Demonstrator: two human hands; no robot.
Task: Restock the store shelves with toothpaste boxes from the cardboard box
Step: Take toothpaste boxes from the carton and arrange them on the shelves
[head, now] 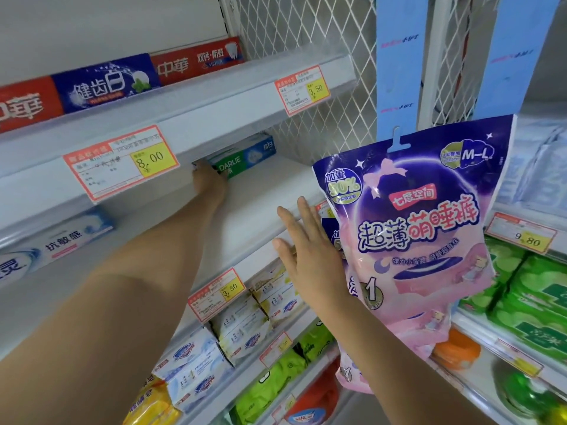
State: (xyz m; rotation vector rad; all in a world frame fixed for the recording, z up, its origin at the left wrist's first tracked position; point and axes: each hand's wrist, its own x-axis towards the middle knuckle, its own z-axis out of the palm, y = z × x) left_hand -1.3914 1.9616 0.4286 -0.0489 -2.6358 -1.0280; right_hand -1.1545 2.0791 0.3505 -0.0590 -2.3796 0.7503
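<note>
So the green-and-blue DARLIE toothpaste box [245,156] lies long-side out, deep on the white middle shelf [276,182], around frame centre. The left grip [210,180] is right at its left end, but the fingers vanish under the white price rail [214,118] above, so I can't tell if it's clamped on or just nudging. The right grip [306,250] has straight, spread fingers and holds nothing, just at the edge of the purple-and-pink hanging pack [423,240], centre right. The box looks light: thin stiff card, slick print, crushable corners. I'd pinch the long flat faces mid-length, not the end flaps.
</note>
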